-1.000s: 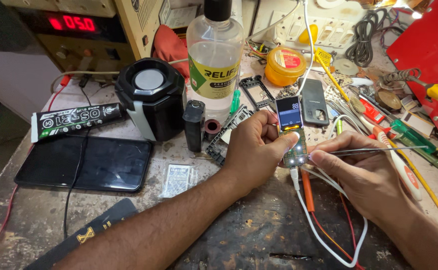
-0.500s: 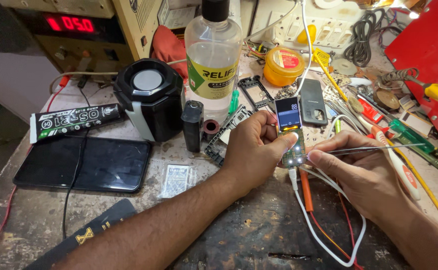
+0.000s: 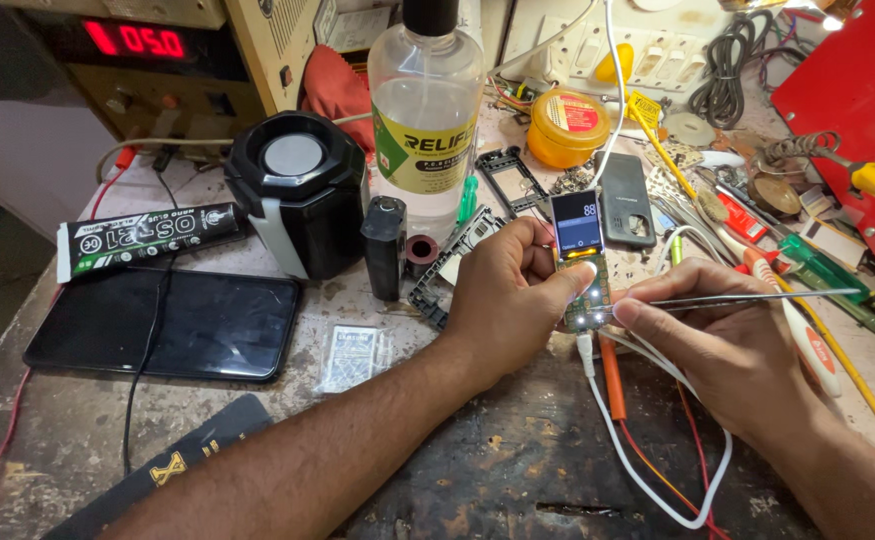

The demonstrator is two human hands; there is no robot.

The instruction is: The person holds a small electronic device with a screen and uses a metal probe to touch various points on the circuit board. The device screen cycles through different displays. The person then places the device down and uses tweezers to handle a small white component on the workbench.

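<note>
Left grip: we see the left hand curled around a small bare phone board, thumb pressed on its lower face and fingers behind it, pinching it upright.
Right grip: our right hand pinches slim metal tweezers between thumb and forefinger; the tips point left and meet the lower edge of the board.
Board: a narrow, flat circuit board with a lit little screen at the top and bright white points glowing at the bottom, just under the left thumb.
Cable: a white cable runs from the bottom of the board and loops down over the worn dark bench; an orange lead lies just beside it.
Left of the board: a small black block stands upright, then a glossy black round speaker, and further left a flat black phone lying face up with a printed tube behind it.
Behind the board: a clear plastic bottle with a yellow label, and an orange round tin.
Right of the board: a dark phone back lies flat, with screwdrivers and loose tools well beyond.
</note>
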